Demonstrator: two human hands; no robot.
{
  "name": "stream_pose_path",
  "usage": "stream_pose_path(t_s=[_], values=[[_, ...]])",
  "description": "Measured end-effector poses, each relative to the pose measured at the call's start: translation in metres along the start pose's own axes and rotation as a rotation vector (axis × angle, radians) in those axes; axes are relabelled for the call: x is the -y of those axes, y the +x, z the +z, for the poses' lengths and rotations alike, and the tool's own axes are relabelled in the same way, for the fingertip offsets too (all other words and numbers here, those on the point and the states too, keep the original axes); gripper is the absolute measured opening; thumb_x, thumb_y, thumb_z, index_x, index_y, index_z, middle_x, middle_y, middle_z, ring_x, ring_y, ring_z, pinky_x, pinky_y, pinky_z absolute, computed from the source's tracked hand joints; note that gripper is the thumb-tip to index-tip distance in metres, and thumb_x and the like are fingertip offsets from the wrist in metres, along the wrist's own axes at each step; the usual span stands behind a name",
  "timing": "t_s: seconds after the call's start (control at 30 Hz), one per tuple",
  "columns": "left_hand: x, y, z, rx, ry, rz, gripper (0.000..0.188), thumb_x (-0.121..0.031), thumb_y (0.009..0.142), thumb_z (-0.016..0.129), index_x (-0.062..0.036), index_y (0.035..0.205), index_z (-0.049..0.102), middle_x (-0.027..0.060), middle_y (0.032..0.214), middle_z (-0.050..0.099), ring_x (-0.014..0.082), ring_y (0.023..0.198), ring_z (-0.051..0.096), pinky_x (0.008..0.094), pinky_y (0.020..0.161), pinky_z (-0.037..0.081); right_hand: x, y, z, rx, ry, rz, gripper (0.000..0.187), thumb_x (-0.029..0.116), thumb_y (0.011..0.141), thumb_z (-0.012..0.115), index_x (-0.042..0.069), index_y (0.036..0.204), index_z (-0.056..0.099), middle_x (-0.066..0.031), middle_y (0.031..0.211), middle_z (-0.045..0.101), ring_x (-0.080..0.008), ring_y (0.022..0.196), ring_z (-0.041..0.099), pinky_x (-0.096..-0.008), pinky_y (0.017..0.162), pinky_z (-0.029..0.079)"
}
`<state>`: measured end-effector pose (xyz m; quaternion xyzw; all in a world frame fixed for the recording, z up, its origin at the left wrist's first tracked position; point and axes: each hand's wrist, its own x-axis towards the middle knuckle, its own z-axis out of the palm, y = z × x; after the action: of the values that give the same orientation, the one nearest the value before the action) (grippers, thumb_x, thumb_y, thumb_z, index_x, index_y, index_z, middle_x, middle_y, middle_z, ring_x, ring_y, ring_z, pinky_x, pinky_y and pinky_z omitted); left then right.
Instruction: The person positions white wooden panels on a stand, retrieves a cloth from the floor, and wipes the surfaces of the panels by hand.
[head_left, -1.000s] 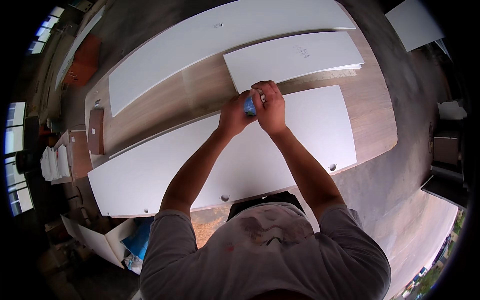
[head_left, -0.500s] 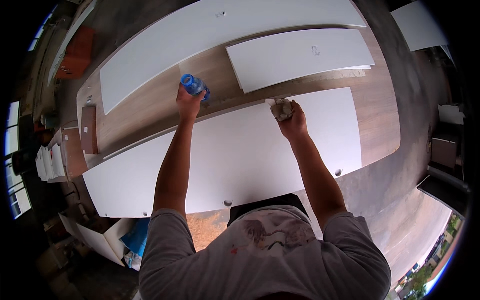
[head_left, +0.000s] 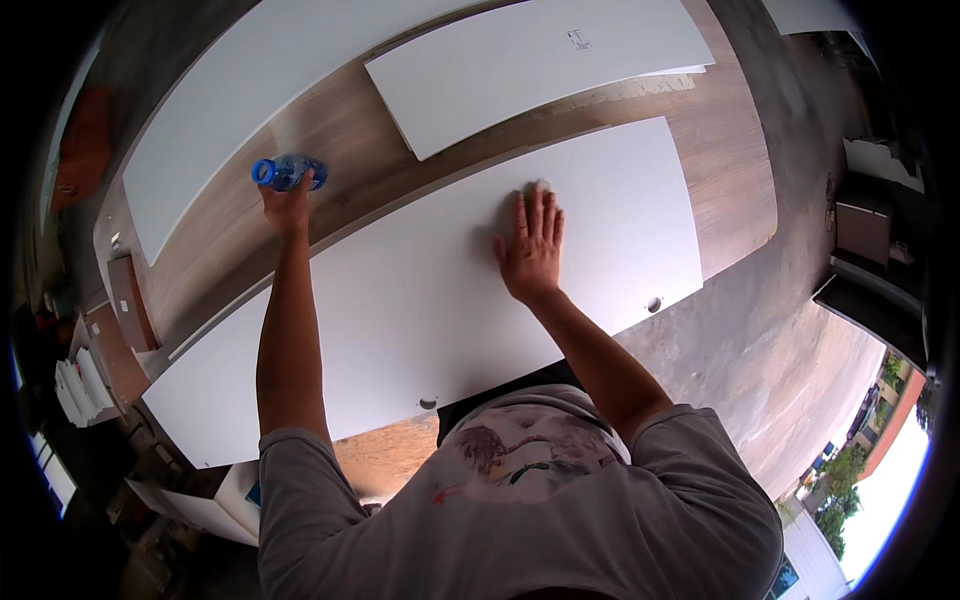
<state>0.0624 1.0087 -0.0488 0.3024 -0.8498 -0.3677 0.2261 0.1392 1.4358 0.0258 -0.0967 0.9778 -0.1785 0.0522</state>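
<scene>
Seen from above: grey paint-flecked shirt at the lower edge, both bare forearms reaching up over a large white panel lying on a wood-grain tabletop. Two round holes near the panel's close edge. Right hand pressed flat on the panel, fingers spread, covering a small pale rag, only a corner of it peeking out past the fingertips. Left hand stretched well apart to the left, just past the panel's far edge over bare wood, closed around a small blue bottle held on its side, cap pointing left. Farther off, a shorter white panel and a long white board lying side by side across the tabletop. Grey concrete floor to the right.
</scene>
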Motion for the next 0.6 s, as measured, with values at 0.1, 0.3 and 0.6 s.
stream_pose_path(t_s=[0.1,0.3,0.6], values=[[-0.003,-0.004,0.009,0.043,-0.046,-0.018,0.081,-0.031,0.066,0.095,-0.0061,0.132,0.055,0.0105,0.119,0.071,0.0247,0.109,0.068,0.0377,0.098,0.050,0.072,-0.007,0.031,0.197,0.110,-0.389,0.079,0.047,0.098,0.057,0.001,0.156,0.030,-0.0177,0.166,0.020,-0.0347,0.155,0.015,-0.0478,0.127,0.011],[0.024,-0.001,-0.011,0.121,0.030,-0.079,0.086,-0.037,0.066,0.092,-0.0046,0.135,0.054,0.0162,0.124,0.069,0.0305,0.117,0.066,0.0422,0.101,0.049,0.067,0.057,0.034,0.099,0.053,-0.383,0.077,0.047,0.100,0.053,-0.002,0.155,0.030,-0.0171,0.167,0.020,-0.0324,0.155,0.017,-0.0450,0.126,0.014],[-0.015,-0.144,-0.064,0.204,0.616,0.378,0.039,-0.033,0.101,0.052,-0.0053,0.127,0.062,0.0164,0.128,0.063,0.0362,0.123,0.055,0.0530,0.113,0.033,-0.070,0.107,0.008,-0.191,-0.170,0.061,0.082,0.049,0.101,0.047,-0.007,0.156,0.023,-0.0247,0.164,0.021,-0.0398,0.154,0.016,-0.0476,0.126,0.013]])
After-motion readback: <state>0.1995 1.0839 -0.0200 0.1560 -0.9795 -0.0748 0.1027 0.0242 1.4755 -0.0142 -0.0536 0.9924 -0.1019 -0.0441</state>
